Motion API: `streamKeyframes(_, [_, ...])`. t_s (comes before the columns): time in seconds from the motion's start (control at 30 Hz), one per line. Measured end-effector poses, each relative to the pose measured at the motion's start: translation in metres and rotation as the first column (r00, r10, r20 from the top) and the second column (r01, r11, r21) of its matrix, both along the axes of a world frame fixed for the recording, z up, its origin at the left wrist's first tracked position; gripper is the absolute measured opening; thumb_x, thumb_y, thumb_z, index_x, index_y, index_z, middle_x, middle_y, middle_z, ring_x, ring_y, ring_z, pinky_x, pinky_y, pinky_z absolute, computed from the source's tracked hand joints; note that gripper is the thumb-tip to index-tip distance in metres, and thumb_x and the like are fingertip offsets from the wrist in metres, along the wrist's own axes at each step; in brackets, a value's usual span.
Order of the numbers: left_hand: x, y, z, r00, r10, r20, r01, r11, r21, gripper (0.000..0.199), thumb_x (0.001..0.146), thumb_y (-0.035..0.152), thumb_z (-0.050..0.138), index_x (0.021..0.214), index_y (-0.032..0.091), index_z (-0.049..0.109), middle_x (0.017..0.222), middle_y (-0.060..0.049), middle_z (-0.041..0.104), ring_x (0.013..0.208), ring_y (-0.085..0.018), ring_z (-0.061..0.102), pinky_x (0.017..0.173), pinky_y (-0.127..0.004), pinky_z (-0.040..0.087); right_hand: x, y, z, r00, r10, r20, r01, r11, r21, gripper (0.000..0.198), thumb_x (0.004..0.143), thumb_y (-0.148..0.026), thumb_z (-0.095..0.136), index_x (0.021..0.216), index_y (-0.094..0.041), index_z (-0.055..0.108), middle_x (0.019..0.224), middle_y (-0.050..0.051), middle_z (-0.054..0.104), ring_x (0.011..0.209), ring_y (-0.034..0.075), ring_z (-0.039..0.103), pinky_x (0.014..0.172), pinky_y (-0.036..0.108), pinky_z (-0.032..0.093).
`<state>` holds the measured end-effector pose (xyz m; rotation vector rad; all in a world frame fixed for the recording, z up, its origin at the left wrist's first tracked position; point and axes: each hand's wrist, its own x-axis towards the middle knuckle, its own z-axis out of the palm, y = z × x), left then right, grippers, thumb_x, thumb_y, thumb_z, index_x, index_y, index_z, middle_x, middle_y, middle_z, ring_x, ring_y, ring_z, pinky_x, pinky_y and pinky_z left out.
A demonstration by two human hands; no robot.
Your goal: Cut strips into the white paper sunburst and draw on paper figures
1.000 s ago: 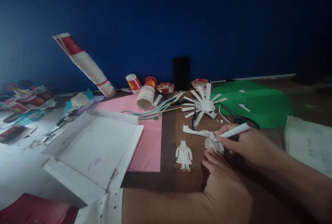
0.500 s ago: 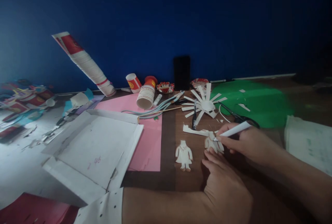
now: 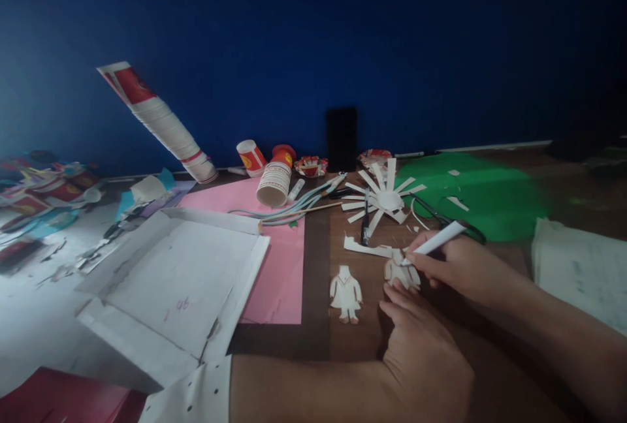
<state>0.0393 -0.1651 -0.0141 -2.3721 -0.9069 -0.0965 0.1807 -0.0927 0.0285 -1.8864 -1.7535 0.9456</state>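
Observation:
My right hand (image 3: pixel 455 263) is closed around a white pen (image 3: pixel 438 240), its tip touching a small white paper doll cut-out (image 3: pixel 398 270) on the brown table. My left hand (image 3: pixel 421 341) lies with its fingers outstretched, fingertips resting on the lower edge of that cut-out and hiding part of it. Apart from both hands, to the left, a second paper doll cut-out (image 3: pixel 345 294) lies flat, with a drawn V neckline. Just behind the hands are a white paper strip (image 3: pixel 365 247) and a paper cup cut into a sunburst of strips (image 3: pixel 390 200).
Scissors (image 3: pixel 470 230) lie beside green paper (image 3: pixel 480 191) behind my right hand. At left, an open white box (image 3: pixel 181 279) overlaps pink paper (image 3: pixel 284 279). Stacked paper cups (image 3: pixel 166 132) lean on the blue wall. A dark phone-like slab (image 3: pixel 341 139) stands at the back.
The pen and my right hand have shifted very slightly over the cut-out. My left hand stays on its lower edge. The whole view has moved a little.

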Motion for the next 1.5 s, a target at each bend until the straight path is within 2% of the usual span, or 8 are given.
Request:
streamKeyframes(0.63, [0.0, -0.001, 0.001, 0.999, 0.015, 0.037, -0.016, 1.0, 0.002, 0.038, 0.085, 0.018, 0.051, 0.109, -0.001, 0.073, 0.105, -0.031, 0.071, 0.098, -0.04, 0.072, 0.068, -0.048, 0.061, 0.0, 0.002, -0.006, 0.999, 0.008, -0.032, -0.008, 1.0, -0.002, 0.015, 0.087, -0.034, 0.056, 0.084, -0.022, 0.062, 0.052, -0.003, 0.064, 0.049, 0.017, 0.064, 0.053, 0.026, 0.046])
streamKeyframes(1.5, [0.002, 0.0, 0.002, 1.0, 0.018, 0.016, -0.018, 1.0, -0.021, 0.038, 0.086, 0.017, 0.05, 0.11, -0.001, 0.073, 0.105, -0.03, 0.071, 0.097, -0.04, 0.072, 0.067, -0.048, 0.061, 0.005, 0.004, -0.012, 0.999, 0.014, 0.052, -0.014, 1.0, -0.016, 0.022, 0.091, -0.036, 0.05, 0.082, -0.021, 0.063, 0.052, -0.001, 0.067, 0.051, 0.018, 0.065, 0.055, 0.028, 0.045])
